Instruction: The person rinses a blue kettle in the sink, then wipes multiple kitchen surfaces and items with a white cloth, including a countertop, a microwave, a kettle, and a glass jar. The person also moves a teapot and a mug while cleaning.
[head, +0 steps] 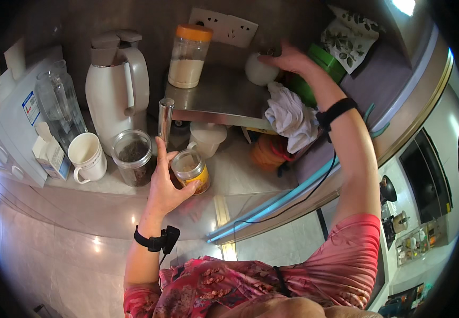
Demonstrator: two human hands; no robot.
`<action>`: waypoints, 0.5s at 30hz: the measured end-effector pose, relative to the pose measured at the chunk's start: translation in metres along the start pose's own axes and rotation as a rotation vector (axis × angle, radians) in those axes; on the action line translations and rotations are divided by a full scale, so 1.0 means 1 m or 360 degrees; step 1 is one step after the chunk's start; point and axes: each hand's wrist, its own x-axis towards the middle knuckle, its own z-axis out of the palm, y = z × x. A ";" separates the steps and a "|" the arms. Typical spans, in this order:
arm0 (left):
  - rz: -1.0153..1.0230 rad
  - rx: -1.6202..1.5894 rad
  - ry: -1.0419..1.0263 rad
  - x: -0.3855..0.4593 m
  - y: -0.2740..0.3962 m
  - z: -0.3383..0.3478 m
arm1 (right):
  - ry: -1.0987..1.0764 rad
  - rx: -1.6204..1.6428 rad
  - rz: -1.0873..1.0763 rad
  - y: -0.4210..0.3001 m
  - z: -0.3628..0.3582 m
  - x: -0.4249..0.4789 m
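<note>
My left hand (pixel 167 187) is closed around a small open glass jar (pixel 191 171) with a yellow label, at the counter's front edge. Just left of it stands a wider glass jar (pixel 132 157) holding dark dried contents. An upright metal cylinder (pixel 165 119) rises behind my left fingers. My right hand (pixel 289 59) reaches to the back of the steel shelf, its fingers at a whitish round container (pixel 261 69); its fingertips are blurred, so the grip is unclear. An orange-lidded jar (pixel 189 57) of pale powder stands on the shelf's left end.
At left are a white thermos jug (pixel 108 91), a white mug (pixel 87 157), a small open carton (pixel 52 153) and a clear pitcher (pixel 60 103). A lidded white cup (pixel 208 139) sits under the steel shelf (pixel 221 97). A crumpled cloth (pixel 291 113) and green container (pixel 327 59) are at right.
</note>
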 end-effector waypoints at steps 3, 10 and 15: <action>0.0023 0.0074 0.0004 0.000 -0.001 -0.003 | 0.0018 0.0041 -0.0105 -0.008 0.020 0.005; 0.0033 0.0101 0.0013 0.001 0.000 -0.001 | 0.0008 -0.0077 -0.0117 0.004 0.044 0.016; 0.0044 0.0092 0.0038 0.000 -0.001 -0.001 | 0.0018 0.0005 -0.0248 -0.041 0.051 0.012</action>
